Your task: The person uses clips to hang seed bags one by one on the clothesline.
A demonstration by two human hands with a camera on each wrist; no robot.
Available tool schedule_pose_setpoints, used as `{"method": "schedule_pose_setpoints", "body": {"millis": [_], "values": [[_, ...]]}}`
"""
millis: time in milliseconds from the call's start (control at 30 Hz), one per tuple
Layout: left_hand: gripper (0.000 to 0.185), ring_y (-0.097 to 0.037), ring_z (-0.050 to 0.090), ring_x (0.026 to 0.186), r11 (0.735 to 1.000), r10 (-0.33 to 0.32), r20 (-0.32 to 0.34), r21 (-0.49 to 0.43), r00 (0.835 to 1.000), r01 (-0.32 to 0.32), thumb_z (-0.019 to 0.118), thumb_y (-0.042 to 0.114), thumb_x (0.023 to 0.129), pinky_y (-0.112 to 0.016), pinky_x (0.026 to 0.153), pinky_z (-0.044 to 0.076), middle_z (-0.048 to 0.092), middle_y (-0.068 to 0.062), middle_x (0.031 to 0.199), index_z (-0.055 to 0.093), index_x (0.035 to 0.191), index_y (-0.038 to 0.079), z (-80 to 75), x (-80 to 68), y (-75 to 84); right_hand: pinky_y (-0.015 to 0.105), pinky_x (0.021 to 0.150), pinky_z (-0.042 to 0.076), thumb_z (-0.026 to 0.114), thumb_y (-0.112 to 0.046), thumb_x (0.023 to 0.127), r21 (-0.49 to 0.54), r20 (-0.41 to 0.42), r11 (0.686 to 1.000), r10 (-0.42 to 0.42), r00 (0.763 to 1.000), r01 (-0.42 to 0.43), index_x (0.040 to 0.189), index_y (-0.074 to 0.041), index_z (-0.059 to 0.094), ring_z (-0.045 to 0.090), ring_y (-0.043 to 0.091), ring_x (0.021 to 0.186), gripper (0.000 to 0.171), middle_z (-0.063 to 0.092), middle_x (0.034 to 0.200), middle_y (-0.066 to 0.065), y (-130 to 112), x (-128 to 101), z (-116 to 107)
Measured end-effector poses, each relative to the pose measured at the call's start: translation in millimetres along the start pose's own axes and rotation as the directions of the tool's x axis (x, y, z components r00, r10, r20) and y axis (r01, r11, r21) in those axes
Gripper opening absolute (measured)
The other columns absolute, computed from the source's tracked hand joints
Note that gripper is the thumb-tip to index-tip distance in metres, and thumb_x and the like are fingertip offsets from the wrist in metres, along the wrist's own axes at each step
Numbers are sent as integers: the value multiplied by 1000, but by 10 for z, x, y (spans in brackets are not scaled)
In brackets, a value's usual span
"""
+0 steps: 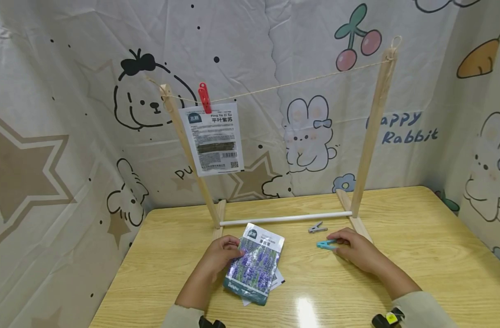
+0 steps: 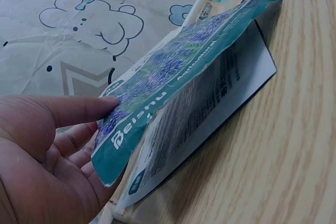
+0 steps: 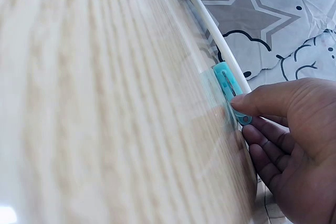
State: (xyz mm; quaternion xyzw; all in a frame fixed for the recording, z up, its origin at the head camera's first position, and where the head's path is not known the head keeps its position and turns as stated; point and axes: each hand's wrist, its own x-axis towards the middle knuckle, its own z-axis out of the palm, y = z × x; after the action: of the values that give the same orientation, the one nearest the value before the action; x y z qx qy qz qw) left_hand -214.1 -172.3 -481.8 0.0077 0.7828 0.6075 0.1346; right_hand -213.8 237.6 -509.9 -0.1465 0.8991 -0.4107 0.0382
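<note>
My left hand [image 1: 222, 256] pinches the left edge of a seed packet [image 1: 256, 262] printed with purple flowers, thumb on its front. In the left wrist view this packet [image 2: 173, 72] is tilted above a second packet [image 2: 210, 108], whose printed white side shows; mostly covered in the head view, that one peeks out at the lower right. On the right, my right hand [image 1: 356, 249] pinches a light-blue clothespin [image 1: 325, 245] between thumb and fingers at the tabletop. In the right wrist view the clothespin [image 3: 226, 82] lies close to the wood surface.
Behind the hands stands a wooden frame [image 1: 369, 146] with a white bottom rod [image 1: 287, 218] and a string [image 1: 291, 85] across its top. A red clothespin [image 1: 204, 98] holds a white packet [image 1: 214, 141] on the string. One grey clothespin [image 1: 317, 227] lies on the table [image 1: 418, 232].
</note>
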Motion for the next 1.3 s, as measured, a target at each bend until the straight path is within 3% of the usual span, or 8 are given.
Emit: {"method": "schedule_pose_setpoints", "body": {"millis": [467,600,933,1300], "values": [[24,-14,39,64,997,19,53,-70,998,-15,71,8,92,-28,60,37,56,7,75,57,109,1,6,-45,82,24,89,49,67,-17,98,25,12,1000,2,1000,-2,123,-12,66,56,19,110,26,60,118,3,-4,1,14],[24,-16,41,67,997,35,61,-70,998,-31,71,8,92,-29,61,38,57,7,76,57,110,1,10,-66,107,23,89,49,66,-17,98,25,9,1000,0,1000,-1,123,-12,65,56,18,110,26,60,118,3,-7,3,16],[26,-11,53,71,995,31,28,-95,999,-28,72,8,91,-29,61,42,59,6,80,57,110,2,43,-85,175,23,90,49,66,-17,98,25,11,1000,-3,1000,2,123,-12,65,56,19,111,25,60,119,3,-9,6,13],[24,-13,55,74,994,44,-18,-101,999,-46,71,7,91,-31,63,46,56,3,81,57,110,0,75,-95,214,22,89,49,66,-16,98,32,9,999,-18,1000,17,122,-11,66,57,19,110,25,60,117,4,-22,6,3]]}}
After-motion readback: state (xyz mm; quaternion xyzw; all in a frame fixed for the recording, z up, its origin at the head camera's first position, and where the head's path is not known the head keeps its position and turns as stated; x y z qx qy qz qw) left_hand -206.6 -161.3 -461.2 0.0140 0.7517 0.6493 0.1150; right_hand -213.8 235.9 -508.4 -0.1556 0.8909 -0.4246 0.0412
